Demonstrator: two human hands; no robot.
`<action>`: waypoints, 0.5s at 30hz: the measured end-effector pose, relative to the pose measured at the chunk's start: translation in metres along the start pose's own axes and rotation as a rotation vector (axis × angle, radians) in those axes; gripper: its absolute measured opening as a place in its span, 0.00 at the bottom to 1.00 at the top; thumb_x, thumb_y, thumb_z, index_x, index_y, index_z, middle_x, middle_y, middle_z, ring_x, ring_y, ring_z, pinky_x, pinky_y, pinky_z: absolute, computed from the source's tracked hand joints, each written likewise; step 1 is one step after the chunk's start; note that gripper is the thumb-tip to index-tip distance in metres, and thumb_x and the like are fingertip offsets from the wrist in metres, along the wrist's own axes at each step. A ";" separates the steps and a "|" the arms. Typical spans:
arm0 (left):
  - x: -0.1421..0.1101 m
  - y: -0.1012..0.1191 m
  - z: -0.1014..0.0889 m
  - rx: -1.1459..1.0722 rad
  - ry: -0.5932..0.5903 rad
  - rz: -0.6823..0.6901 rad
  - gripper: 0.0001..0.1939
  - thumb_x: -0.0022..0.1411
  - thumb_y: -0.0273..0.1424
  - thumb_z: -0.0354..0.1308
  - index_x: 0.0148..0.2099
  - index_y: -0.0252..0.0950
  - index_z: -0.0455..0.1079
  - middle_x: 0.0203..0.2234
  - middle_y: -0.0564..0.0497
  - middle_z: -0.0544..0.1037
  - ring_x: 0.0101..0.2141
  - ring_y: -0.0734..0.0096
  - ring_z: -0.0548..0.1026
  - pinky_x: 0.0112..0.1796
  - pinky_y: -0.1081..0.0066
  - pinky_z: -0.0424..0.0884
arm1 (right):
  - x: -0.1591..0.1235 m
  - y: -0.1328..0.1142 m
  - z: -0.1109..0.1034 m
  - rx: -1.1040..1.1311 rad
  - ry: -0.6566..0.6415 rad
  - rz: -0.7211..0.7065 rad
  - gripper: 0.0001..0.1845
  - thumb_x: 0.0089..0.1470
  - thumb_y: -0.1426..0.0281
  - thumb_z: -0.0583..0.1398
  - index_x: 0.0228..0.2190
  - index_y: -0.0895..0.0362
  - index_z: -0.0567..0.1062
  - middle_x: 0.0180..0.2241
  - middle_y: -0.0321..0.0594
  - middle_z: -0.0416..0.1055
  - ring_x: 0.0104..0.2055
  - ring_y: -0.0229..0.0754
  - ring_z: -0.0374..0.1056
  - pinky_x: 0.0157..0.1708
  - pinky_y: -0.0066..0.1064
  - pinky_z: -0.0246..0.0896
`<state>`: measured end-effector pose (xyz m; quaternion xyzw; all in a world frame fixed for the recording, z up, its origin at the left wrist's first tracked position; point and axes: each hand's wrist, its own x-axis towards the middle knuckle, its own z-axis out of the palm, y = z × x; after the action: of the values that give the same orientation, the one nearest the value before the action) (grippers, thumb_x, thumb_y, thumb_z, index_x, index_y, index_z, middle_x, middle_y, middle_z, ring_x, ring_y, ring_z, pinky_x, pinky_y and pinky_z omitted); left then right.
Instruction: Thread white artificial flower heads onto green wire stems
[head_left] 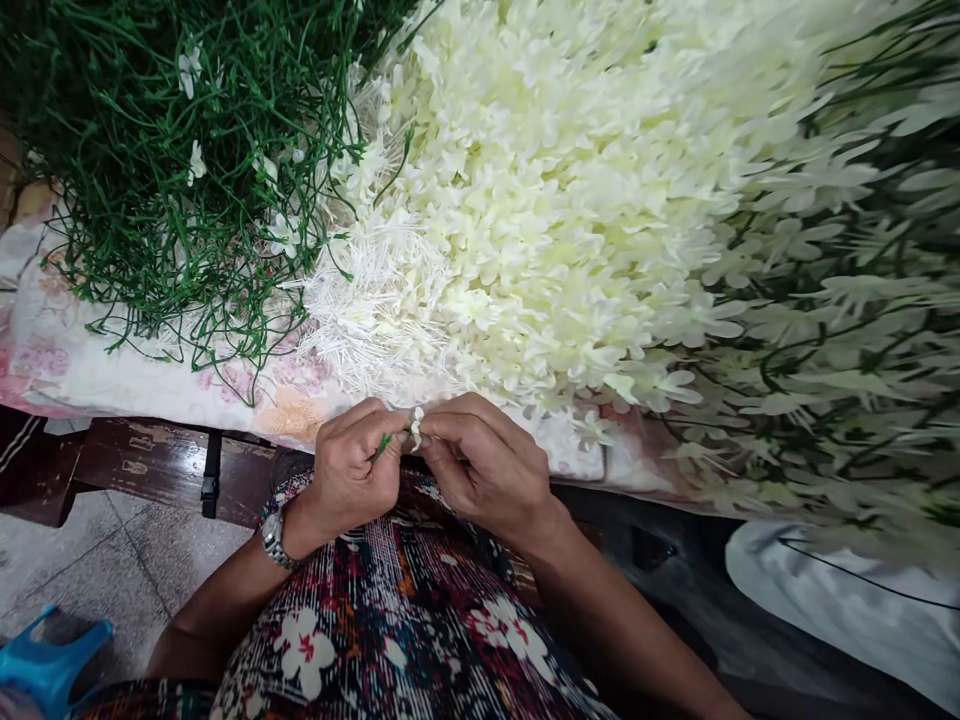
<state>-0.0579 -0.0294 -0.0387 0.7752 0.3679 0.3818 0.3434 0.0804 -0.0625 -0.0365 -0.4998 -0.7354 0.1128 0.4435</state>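
Observation:
My left hand (356,462) is closed in a pinch on a thin green stem (383,443), just above my lap. My right hand (480,462) is closed too, its fingertips pinching a small cream flower piece (417,424) at the end of that stem. Both hands meet at the near edge of a table covered with a floral cloth (67,370). A silver watch (273,537) sits on my left wrist.
A tangle of green stems (172,160) lies on the cloth at the left. A big heap of cream flower pieces (585,190) fills the middle, with white stamen sprigs (375,300) beside it. Finished flowered stems (847,350) pile up at the right. A blue stool (45,665) stands on the floor.

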 end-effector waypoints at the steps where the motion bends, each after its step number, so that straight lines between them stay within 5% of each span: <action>1: 0.000 0.000 -0.001 -0.011 -0.011 0.003 0.06 0.53 0.20 0.49 0.31 0.32 0.66 0.18 0.55 0.62 0.22 0.79 0.61 0.23 0.75 0.59 | 0.001 0.000 -0.002 0.014 -0.019 0.010 0.09 0.44 0.82 0.56 0.31 0.60 0.65 0.26 0.40 0.65 0.30 0.35 0.62 0.28 0.29 0.62; 15: -0.005 -0.002 -0.003 0.290 0.046 0.255 0.11 0.49 0.17 0.49 0.34 0.31 0.67 0.20 0.51 0.68 0.23 0.76 0.65 0.23 0.75 0.62 | 0.007 -0.010 -0.015 -0.011 -0.092 0.120 0.05 0.46 0.79 0.53 0.26 0.59 0.66 0.23 0.37 0.64 0.27 0.34 0.60 0.26 0.27 0.59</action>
<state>-0.0628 -0.0317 -0.0404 0.8479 0.3257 0.3830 0.1684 0.0850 -0.0656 -0.0184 -0.5396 -0.7244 0.1582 0.3988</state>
